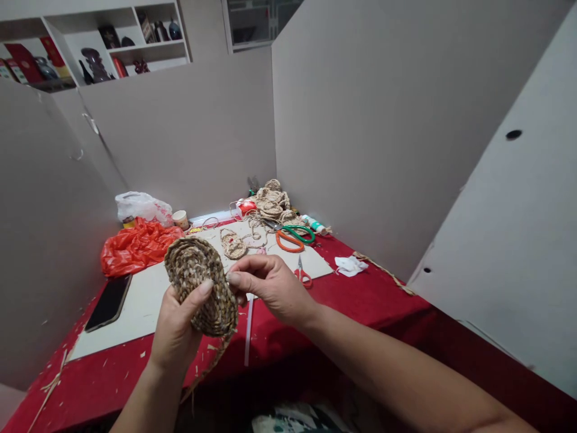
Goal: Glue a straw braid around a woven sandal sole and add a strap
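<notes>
red cloth [360, 296] lies below a brown, oval, braided coil [201, 285], its edge pinched by right fingers [235, 278].

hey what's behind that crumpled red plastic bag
A white plastic bag, part of a yellow item and, to the right, a paper cup; anything lower is hidden by the red bag.

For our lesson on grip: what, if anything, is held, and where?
A woven oval piece: left hand grips its lower left side, right hand pinches its right edge.
</notes>
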### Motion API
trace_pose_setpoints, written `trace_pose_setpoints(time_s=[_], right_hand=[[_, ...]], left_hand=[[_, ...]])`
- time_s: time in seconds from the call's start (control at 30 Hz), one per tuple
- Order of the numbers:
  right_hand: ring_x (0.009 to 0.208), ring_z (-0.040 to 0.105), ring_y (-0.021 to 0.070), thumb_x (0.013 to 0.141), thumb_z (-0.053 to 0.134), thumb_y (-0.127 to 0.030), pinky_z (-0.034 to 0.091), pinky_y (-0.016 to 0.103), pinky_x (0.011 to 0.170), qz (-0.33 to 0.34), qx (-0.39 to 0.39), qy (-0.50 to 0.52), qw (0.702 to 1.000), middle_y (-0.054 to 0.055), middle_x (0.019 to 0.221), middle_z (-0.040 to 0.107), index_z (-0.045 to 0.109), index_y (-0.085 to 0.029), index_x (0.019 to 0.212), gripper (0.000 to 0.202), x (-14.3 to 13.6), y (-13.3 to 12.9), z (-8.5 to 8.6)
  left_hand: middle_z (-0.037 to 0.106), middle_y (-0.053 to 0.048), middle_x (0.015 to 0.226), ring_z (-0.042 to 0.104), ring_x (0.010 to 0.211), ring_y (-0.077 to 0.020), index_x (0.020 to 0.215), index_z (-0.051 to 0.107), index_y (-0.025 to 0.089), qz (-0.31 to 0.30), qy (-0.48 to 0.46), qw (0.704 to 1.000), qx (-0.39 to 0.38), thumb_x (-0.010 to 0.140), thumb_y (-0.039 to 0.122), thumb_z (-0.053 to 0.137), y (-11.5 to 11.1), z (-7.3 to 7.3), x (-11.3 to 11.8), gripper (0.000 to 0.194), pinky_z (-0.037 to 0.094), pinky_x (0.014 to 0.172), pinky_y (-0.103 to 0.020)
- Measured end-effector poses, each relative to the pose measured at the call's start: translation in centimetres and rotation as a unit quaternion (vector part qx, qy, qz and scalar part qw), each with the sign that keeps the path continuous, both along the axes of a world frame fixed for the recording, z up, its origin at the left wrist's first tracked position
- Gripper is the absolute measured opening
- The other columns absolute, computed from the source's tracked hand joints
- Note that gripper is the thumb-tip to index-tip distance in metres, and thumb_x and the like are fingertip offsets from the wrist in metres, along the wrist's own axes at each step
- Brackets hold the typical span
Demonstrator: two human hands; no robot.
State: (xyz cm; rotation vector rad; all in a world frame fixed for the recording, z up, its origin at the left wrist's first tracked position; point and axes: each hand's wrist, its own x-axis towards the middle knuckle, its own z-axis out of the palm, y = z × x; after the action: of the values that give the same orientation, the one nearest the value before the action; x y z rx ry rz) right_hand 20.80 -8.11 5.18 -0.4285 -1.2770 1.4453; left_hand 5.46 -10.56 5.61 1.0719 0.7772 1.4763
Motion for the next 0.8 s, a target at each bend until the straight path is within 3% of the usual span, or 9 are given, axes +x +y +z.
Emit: trace_pose_setpoints(time_s=[0.2,0.4,0.6,0.8], right_hand=[[0.046,0.052,0.0068,0.067,0.078,-0.039,0.045,0.020,0.049,-0.004,-0.005,-0.014,1.000,-0.003,0.053,0.059,0.066,-0.015,0.069,0.027,-0.1,-0.4,-0.3],[0.047,0.049,0.0064,0.068,0.077,-0.041,0.043,0.018,0.046,-0.073,0.014,0.022,0.997,-0.005,0.055,0.056,0.061,-0.016,0.068,0.029,-1.1,-0.7,-1.5],[0.056,0.047,0.0062,0.070,0.077,-0.037,0.042,0.017,0.052,-0.103,0.039,0.033,0.993,-0.005,0.061,0.055,0.061,-0.016,0.069,0.026,-1.3,-0.9,-2.2],[0.051,0.050,0.0070,0.076,0.070,-0.046,0.044,0.019,0.051,-0.041,0.041,-0.039,0.998,-0.004,0.058,0.054,0.061,-0.015,0.069,0.033,0.0,0.3,-2.0]], left_hand=[[0.072,-0.006,0.075,0.071,0.070,-0.0235,0.087,0.069,0.015,0.033,-0.016,0.999,-0.034,0.066,0.029,0.079,-0.7,0.0,0.8,0.028,0.058,0.069,-0.034],[0.072,-0.004,0.079,0.070,0.073,-0.0202,0.089,0.067,0.015,0.019,-0.035,0.999,-0.031,0.068,0.030,0.078,-0.3,-1.1,1.2,0.028,0.057,0.070,-0.031],[0.071,-0.001,0.075,0.068,0.067,-0.0150,0.086,0.068,0.015,0.040,-0.045,0.998,-0.030,0.067,0.028,0.079,-0.4,-1.6,1.8,0.026,0.056,0.067,-0.026],[0.070,-0.002,0.073,0.065,0.060,-0.0128,0.085,0.068,0.014,0.007,-0.041,0.998,-0.045,0.071,0.029,0.077,0.3,-1.6,1.8,0.023,0.054,0.059,-0.022]])
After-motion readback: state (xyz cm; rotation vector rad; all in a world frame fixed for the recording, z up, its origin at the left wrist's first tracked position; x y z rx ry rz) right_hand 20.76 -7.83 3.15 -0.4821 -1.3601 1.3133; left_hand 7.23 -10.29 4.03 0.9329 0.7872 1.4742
